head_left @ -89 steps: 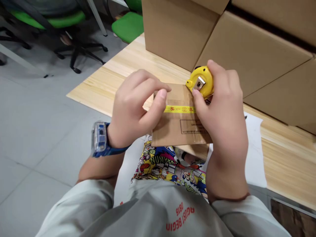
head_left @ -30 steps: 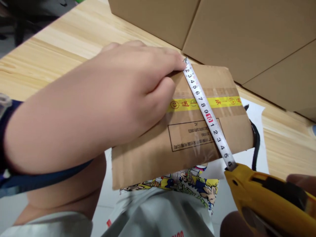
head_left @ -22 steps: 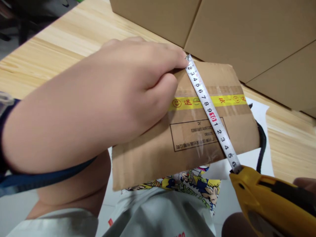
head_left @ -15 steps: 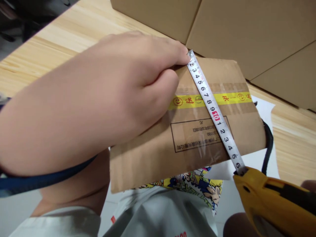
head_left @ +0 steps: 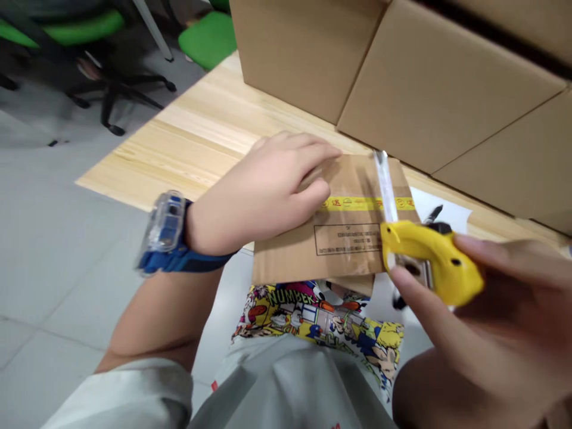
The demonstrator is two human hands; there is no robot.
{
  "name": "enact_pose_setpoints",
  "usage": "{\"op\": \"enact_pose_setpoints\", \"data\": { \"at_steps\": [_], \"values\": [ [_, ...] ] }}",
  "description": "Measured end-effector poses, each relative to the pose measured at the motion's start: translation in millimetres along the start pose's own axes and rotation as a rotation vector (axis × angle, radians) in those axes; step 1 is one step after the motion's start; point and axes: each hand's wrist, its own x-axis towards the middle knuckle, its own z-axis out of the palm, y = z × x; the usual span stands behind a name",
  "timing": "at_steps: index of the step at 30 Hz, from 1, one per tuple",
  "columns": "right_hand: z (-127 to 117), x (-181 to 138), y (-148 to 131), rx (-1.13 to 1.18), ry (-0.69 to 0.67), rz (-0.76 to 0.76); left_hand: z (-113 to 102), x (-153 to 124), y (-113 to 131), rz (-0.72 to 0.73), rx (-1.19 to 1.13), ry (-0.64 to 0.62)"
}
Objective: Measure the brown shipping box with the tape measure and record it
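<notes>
My left hand (head_left: pixel 272 190) lies over the left part of a small cardboard box (head_left: pixel 286 259). Its thumb presses on the top face and its fingers reach to the far edge, gripping the box. Yellow printed tape (head_left: pixel 353 204) runs across the box above a framed block of print. In my right hand (head_left: pixel 473 322) is a yellow tape measure (head_left: pixel 429 256), held above the box's right side with the thumb on its near side. A short length of metal blade (head_left: pixel 385 185) sticks out toward the far edge, its hooked tip touching nothing that I can see.
Large cardboard boxes (head_left: pixel 308 53) stand along the back of the wooden table (head_left: pixel 187 137). A white sheet (head_left: pixel 451 205) with a black pen (head_left: pixel 433 214) lies right of the small box. Green chairs (head_left: pixel 210 39) stand on the floor beyond the table's left edge.
My left fingers have let go of the blade's end and stay on the box. The blade sticks out much less, and the tape measure has come up over the box's right side.
</notes>
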Motion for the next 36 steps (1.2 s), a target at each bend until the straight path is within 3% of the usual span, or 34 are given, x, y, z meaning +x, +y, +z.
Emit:
{"op": "enact_pose_setpoints", "data": {
  "at_steps": [2,4,6,9,11,13,14,16,18,21,27,30,36],
  "values": [
    [-2.6,31.2,-26.1,0.006,-0.003,-0.131,0.2,-1.8,-0.9,0.060,-0.065,0.085],
    [4.2,47.0,-31.1,0.010,-0.056,-0.143,0.3,-7.2,-1.1,0.071,-0.106,0.216],
    [16.4,53.1,-22.3,0.054,-0.037,-0.101,0.4,-16.9,-2.1,0.025,-0.135,0.385],
    [30.8,54.1,-2.6,0.200,0.096,0.054,2.3,-37.6,-7.1,-0.099,-0.228,0.597],
    [34.1,52.8,8.4,0.293,0.195,0.169,6.7,-52.0,-11.5,-0.290,-0.295,0.580],
    [33.9,51.5,16.6,0.350,0.251,0.272,13.7,-63.5,-14.6,-0.474,-0.322,0.422],
    [33.2,51.0,19.7,0.370,0.262,0.308,17.7,-67.7,-15.3,-0.493,-0.358,0.311],
    [32.1,50.5,24.4,0.409,0.265,0.343,25.2,-73.1,-15.4,-0.426,-0.464,0.145],
    [31.7,50.1,27.5,0.457,0.262,0.330,30.1,-76.0,-14.5,-0.357,-0.549,0.094],
    [33.5,49.3,31.5,0.538,0.280,0.284,32.1,-79.8,-14.5,-0.283,-0.557,0.186],
    [46.6,45.5,43.1,0.789,0.279,0.148,43.0,-90.6,-29.2,-0.007,-0.325,0.451],
    [52.3,45.0,47.4,0.855,0.259,0.151,57.8,-93.5,-40.3,0.059,-0.280,0.488],
    [34.4,65.0,30.9,0.831,0.298,0.049,61.7,-91.8,-36.6,0.188,-0.057,0.620]
  ]
}}
